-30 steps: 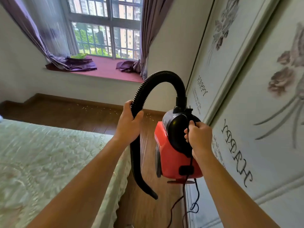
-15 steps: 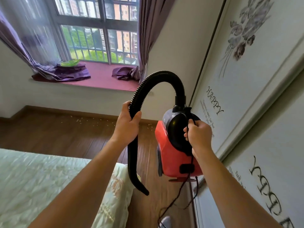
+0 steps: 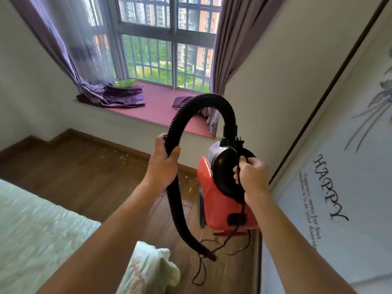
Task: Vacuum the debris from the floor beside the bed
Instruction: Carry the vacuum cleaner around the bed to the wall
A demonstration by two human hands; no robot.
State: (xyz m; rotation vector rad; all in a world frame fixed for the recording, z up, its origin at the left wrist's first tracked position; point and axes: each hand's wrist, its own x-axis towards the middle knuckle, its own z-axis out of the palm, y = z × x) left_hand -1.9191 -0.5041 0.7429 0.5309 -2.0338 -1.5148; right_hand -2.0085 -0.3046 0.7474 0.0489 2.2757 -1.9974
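Above floor | left hand clenches hose, nozzle down | right hand grips upright vacuum

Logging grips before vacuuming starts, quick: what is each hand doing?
Left hand: closed around the black hose.
Right hand: closed on the red vacuum handle.

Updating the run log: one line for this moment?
left hand: grips hose | right hand: carries vacuum | crumbs: on floor | nozzle: off floor
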